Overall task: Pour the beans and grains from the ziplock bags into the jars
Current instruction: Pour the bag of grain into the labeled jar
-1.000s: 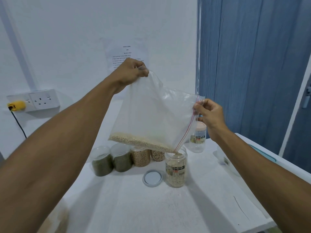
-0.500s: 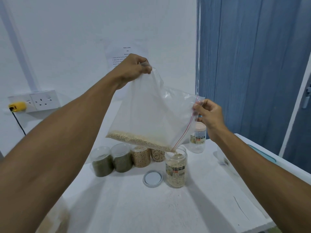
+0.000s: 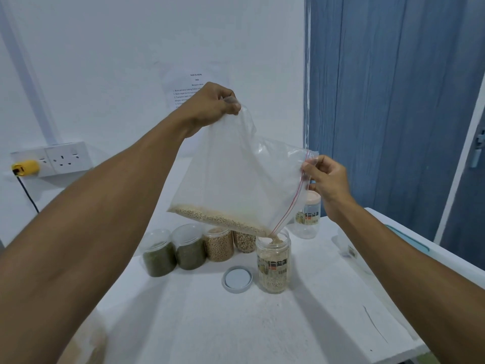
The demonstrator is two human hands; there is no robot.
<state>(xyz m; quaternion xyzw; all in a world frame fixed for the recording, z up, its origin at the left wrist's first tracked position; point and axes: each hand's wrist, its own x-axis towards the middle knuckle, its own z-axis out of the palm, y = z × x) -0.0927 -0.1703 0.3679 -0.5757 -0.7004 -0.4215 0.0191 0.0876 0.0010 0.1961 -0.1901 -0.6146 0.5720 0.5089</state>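
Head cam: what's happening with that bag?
A person is pouring pale grains from a ziplock bag into an open jar on the white table. The left hand pinches the bag's raised bottom corner; the right hand pinches its red zip edge. The jar is partly filled, and a strip of grains lies in the bag. A grey lid lies beside the jar; four filled jars stand behind.

A white surface [image 3: 210,324] carries an open jar [image 3: 273,261] partly filled with pale grains. A grey lid [image 3: 237,279] lies just beside it at 9 o'clock. A row of four closed jars [image 3: 189,248] stands at its 10 o'clock, two holding green contents and two tan. A lidded labelled jar [image 3: 307,219] stands at 1 o'clock.
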